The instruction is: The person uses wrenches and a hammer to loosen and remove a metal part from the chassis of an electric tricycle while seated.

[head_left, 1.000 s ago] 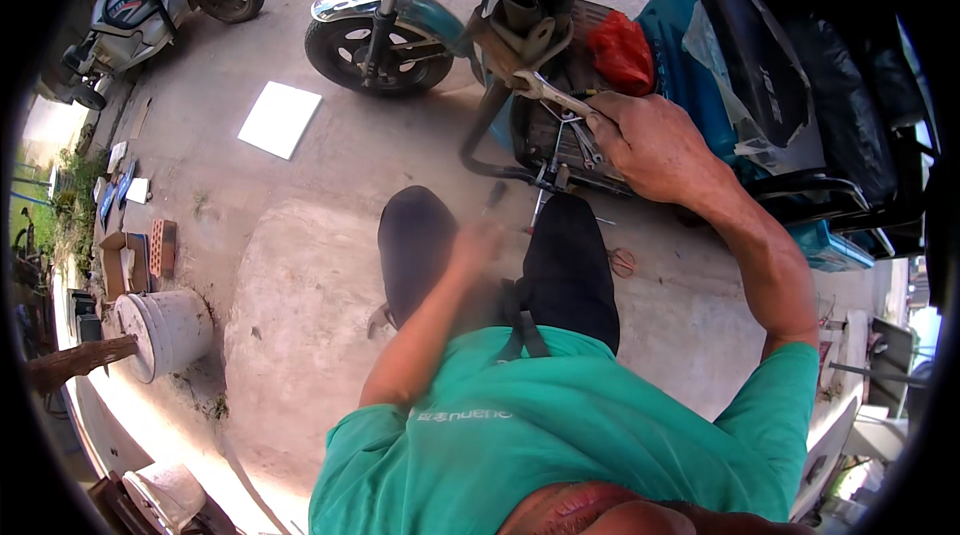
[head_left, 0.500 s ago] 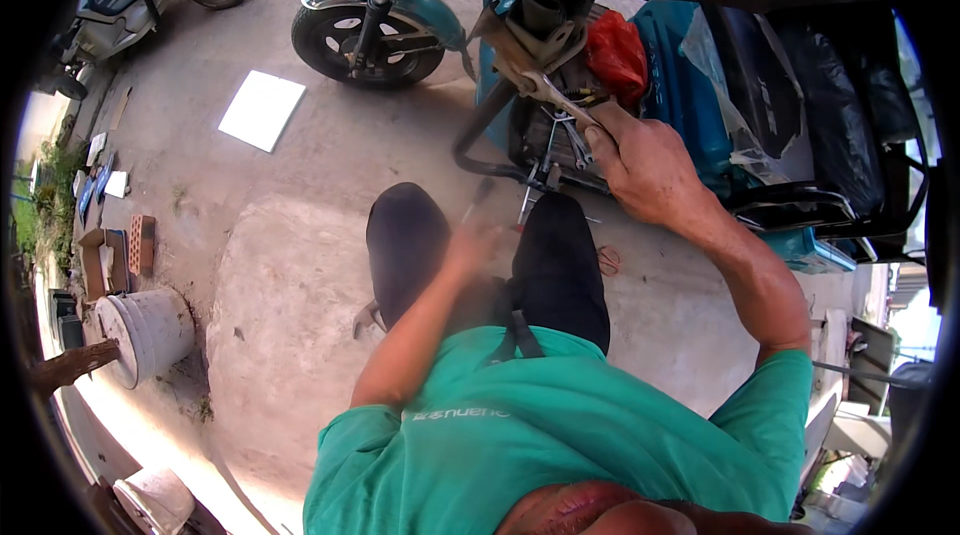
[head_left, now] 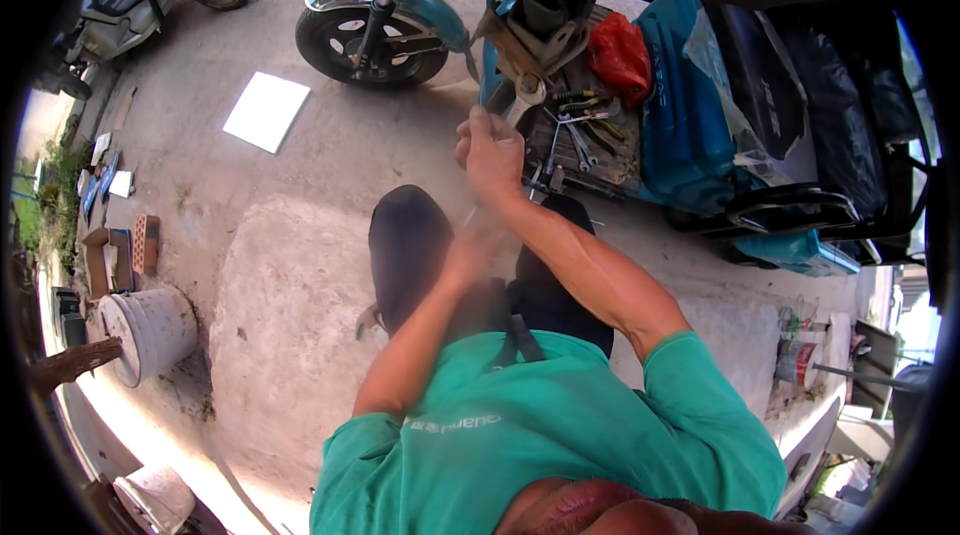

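My right hand (head_left: pixel 492 153) is closed, its fingers curled at the lower end of a metal wrench (head_left: pixel 520 107). The wrench's open jaw points up, beside a worn brown bracket-like piece on the vehicle's footwell. Motion smears my left hand (head_left: pixel 470 257), which is low between my knees. A thin, blurred, rod-like shape shows just above it; whether the hand holds this I cannot make out. Right of the wrench, several small spanners (head_left: pixel 577 140) and pliers (head_left: pixel 575 95) lie on the teal vehicle's floor (head_left: pixel 622 161), next to a red plastic bag (head_left: pixel 620 57).
The vehicle's front wheel (head_left: pixel 372 47) stands ahead on the left. A white square panel (head_left: pixel 266 112) lies on the concrete. To the left are a lidded white bucket (head_left: pixel 160 335), a brick (head_left: pixel 145 243) and a parked scooter (head_left: pixel 130 0). The vehicle's teal body (head_left: pixel 685 105) is at right.
My right hand has swung left with the wrench, whose handle now slants down-left instead of right. More tools on the vehicle floor show. My left hand stays blurred in about the same place.
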The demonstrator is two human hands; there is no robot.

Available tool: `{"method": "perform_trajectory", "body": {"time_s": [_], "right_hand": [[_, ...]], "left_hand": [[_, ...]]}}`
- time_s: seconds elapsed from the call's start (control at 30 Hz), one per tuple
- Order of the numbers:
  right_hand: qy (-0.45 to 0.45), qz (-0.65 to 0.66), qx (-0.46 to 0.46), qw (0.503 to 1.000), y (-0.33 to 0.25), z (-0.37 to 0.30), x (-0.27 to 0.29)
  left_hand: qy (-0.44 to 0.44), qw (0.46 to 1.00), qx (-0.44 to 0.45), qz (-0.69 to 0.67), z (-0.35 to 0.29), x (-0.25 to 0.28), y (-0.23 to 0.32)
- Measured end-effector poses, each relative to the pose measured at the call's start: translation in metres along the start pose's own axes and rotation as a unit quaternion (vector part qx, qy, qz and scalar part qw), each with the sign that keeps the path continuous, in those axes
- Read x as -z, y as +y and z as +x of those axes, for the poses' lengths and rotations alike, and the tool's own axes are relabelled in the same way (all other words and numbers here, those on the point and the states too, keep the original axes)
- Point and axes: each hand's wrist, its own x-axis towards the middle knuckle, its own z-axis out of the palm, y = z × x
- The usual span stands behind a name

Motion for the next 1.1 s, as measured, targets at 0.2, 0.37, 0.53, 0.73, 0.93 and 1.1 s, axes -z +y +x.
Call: {"method": "perform_trajectory", "body": {"time_s": [0.2,0.37,0.53,0.73,0.93,1.1], "right_hand": [[0.023,0.109,-0.005,0.994,-0.014,0.022,-0.049],[-0.062,-0.026,0.027,0.997,0.014,0.009,-0.017],[-0.091,-0.256,0.050,0.961,0.045,-0.031,0.053],[-0.257,-0.379,0.071,0.886,-0.096,-0.059,0.136],[-0.205,-0.551,0.192,0.786,-0.212,-0.070,0.146],[-0.201,-0.632,0.204,0.720,-0.242,-0.064,0.131]], "left_hand": [[0.000,1.000,-0.016,-0.010,0.000,-0.001,-0.007],[0.002,1.000,0.005,0.024,-0.006,0.000,0.000],[0.016,1.000,-0.017,0.005,-0.021,-0.002,0.011],[0.022,1.000,-0.017,0.001,-0.021,0.002,0.005],[0.015,1.000,-0.021,0.016,-0.018,0.001,0.008],[-0.004,0.998,-0.038,0.050,-0.014,-0.004,0.002]]}}
